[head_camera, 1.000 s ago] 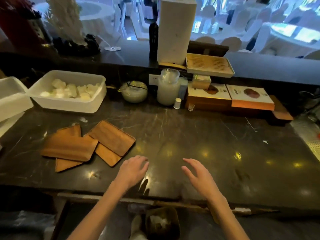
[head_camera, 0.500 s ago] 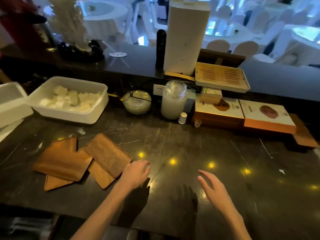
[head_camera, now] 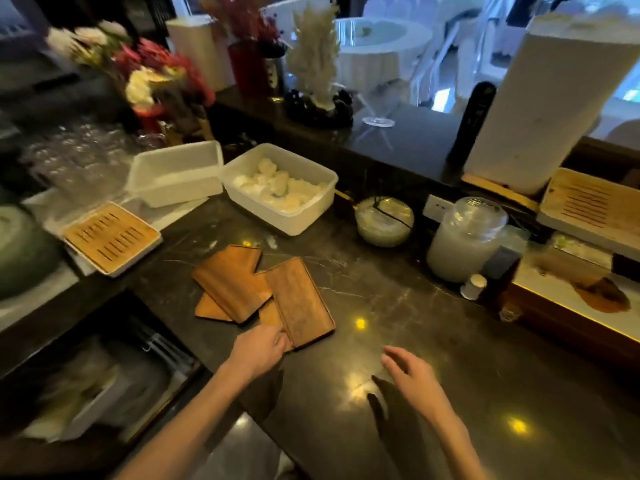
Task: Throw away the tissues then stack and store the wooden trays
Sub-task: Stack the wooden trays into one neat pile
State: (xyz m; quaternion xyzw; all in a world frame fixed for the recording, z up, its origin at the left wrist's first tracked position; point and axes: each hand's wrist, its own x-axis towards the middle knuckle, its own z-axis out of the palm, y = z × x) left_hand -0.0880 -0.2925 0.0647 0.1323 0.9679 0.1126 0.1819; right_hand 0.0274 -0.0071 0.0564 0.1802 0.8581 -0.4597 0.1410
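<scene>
Lying in a loose, overlapping heap on the near-left part of the dark veined marble counter [head_camera: 398, 306], the brown rectangular wooden trays [head_camera: 235, 282] are crossing one another at angles. The rightmost tray [head_camera: 301, 303] is sitting rim up on top of the others, its long side running toward the person. The left hand [head_camera: 258, 349] is reaching to that tray's near left corner, its fingers [head_camera: 278, 337] curling against the rim and touching it, though I cannot tell whether they are actually gripping the wood. The right hand [head_camera: 412, 375] is hovering over bare counter to the right, well apart from the trays, its fingers loosely spread and holding nothing. Beyond the heap, a white rectangular plastic tub [head_camera: 287, 225] is holding pale rolled lumps [head_camera: 277, 181], and a second white tub [head_camera: 173, 192] is standing just beside it on the left. A slatted bamboo tray in a white frame [head_camera: 110, 237] is resting farther left. Toward the right, a round glass lidded bowl [head_camera: 384, 220] and a tall frosted glass jar [head_camera: 464, 240] are standing against the back ledge.
</scene>
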